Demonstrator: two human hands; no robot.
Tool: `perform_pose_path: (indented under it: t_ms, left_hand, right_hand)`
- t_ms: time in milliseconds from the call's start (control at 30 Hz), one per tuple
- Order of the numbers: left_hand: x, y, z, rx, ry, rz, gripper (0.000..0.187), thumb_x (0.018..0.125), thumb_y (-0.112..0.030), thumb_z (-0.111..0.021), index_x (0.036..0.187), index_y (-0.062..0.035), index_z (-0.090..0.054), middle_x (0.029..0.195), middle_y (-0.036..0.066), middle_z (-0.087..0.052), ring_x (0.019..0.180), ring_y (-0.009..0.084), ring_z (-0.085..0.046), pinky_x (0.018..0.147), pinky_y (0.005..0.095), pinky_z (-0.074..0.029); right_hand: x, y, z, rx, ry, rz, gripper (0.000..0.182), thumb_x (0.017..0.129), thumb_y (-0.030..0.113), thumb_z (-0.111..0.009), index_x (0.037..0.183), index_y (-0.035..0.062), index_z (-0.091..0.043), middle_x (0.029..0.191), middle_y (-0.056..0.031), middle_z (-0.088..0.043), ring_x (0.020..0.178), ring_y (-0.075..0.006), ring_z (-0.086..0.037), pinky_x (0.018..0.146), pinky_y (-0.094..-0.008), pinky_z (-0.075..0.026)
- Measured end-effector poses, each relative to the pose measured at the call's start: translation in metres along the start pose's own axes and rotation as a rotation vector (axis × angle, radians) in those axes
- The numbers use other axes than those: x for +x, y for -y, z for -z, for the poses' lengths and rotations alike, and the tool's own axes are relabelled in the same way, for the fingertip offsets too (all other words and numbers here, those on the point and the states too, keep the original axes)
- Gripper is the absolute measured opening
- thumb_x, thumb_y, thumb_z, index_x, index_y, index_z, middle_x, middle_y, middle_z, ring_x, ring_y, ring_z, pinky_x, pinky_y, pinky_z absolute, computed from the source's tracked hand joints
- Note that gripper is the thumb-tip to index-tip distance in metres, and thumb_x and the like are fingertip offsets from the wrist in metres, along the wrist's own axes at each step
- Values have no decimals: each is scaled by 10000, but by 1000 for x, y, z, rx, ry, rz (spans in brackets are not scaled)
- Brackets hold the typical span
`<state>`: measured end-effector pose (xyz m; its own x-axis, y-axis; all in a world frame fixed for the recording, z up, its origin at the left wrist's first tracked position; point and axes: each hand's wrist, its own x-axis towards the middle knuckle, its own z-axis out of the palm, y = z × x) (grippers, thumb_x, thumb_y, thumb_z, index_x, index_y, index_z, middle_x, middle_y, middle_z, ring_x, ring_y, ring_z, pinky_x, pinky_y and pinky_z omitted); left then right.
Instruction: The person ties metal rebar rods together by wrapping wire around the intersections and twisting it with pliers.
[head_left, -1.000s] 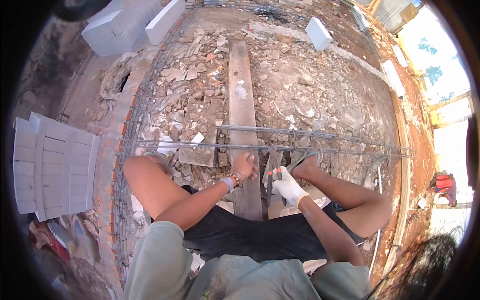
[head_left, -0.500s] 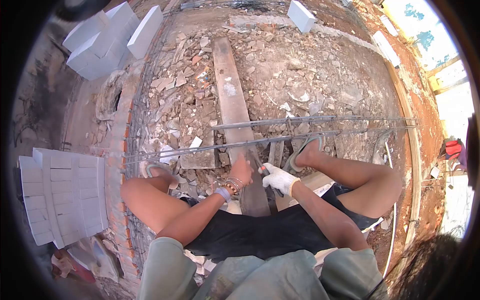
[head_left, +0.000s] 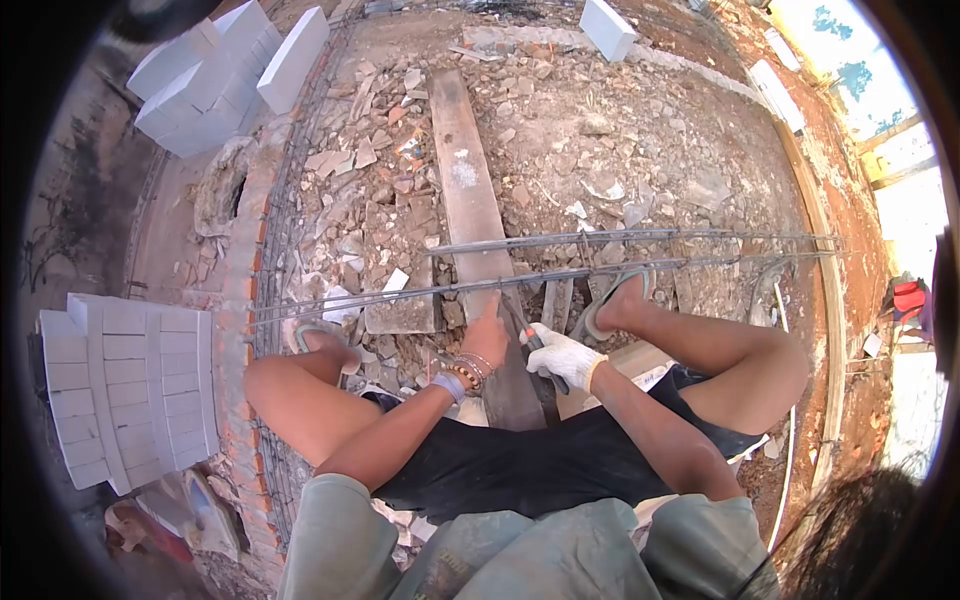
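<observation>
My bare left hand [head_left: 486, 335], with bracelets at the wrist, is closed with its fingertips right at the nearer steel bar of the rebar frame [head_left: 600, 270]. What those fingers pinch is too small to make out. In a white knit glove, my right hand [head_left: 563, 358] is wrapped round pliers [head_left: 532, 338] with dark handles and a bit of orange. The tool's head points forward toward the bars, close beside my left hand. Beneath both hands runs a long wooden plank [head_left: 470, 200], and the bars cross over it.
Broken rubble [head_left: 390, 230] covers the ground ahead. Pale blocks are stacked at the left [head_left: 130, 390] and far left [head_left: 210, 90]. A low brick edge [head_left: 250, 330] with more rebar runs along the left. At the right lies a long timber board [head_left: 832, 350].
My left hand's fingers reach slightly farther forward to the bar. The gloved right hand stays closed on the pliers, almost in place. The whole view has shifted slightly.
</observation>
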<state>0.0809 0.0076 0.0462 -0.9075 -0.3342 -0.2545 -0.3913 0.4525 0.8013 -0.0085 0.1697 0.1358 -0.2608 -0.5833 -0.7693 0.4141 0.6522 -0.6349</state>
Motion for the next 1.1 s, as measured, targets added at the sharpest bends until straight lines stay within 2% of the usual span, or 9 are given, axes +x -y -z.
perform_pose_path:
  t_ms: [133,233,333,433,567,633,733,867,1100]
  left_hand:
    - [-6,-6,8,89,-81,-117,600,909,-74,-491,1486,-46,-333,731,186,-686,666,364,-683,677,460,-556]
    - [-7,-17,15,215,19,-40,646,869,-51,-520,1491,-41,-346,768,206,-687,775,391,-685,743,486,-537]
    - [-7,-15,14,220,28,-39,676,861,-45,-533,1504,-36,-323,782,206,-691,771,386,-690,752,483,-542]
    - [-7,-13,14,108,22,-26,653,876,-48,-512,1505,-58,-335,795,218,-690,774,391,-689,754,480,-543]
    - [-14,-36,31,-115,117,152,783,816,-22,-592,1529,-45,-270,831,233,-680,798,409,-672,752,471,-533]
    - [-19,-62,49,-365,165,334,771,808,-10,-591,1522,-64,-307,820,227,-681,786,408,-673,749,458,-538]
    - [-9,-7,14,207,-71,-76,571,929,-54,-414,1497,-100,-377,773,182,-699,626,308,-699,644,414,-583]
    - [-6,-5,20,-21,47,36,562,942,-32,-399,1500,-99,-374,747,140,-694,525,229,-676,534,364,-575]
    - [-12,-27,28,-462,92,305,517,1007,-62,-342,1516,-148,-359,782,116,-685,470,181,-641,418,311,-539]
  right_hand:
    - [-1,-4,-3,147,42,48,427,760,60,-647,1145,155,-491,812,-16,-470,682,-127,-453,591,-284,-384]
    - [0,-6,-1,266,92,46,420,781,33,-638,1148,168,-486,835,-3,-474,717,-121,-472,625,-277,-402]
    - [3,-11,-1,435,152,42,416,801,9,-628,1153,175,-483,908,-3,-500,756,-124,-508,678,-283,-440]
    - [4,-15,-4,594,171,6,430,814,-12,-618,1173,181,-483,1022,-13,-527,843,-141,-550,779,-300,-474]
    - [10,-24,-10,761,205,-39,470,817,-27,-609,1213,191,-482,1138,-29,-535,984,-168,-566,918,-336,-473]
    - [11,-21,-15,666,198,4,477,815,-21,-614,1225,181,-479,1130,-31,-534,1000,-175,-560,916,-339,-469]
    - [-1,-2,-19,474,103,-3,471,811,-9,-625,1225,163,-479,1111,-33,-537,992,-165,-554,899,-332,-465]
    - [-1,-8,-14,605,136,12,473,797,0,-634,1224,135,-481,1038,-31,-543,917,-137,-553,826,-297,-466]
    - [4,-12,-14,270,34,-12,543,739,14,-617,1259,71,-472,951,-36,-525,780,-130,-517,703,-258,-443]
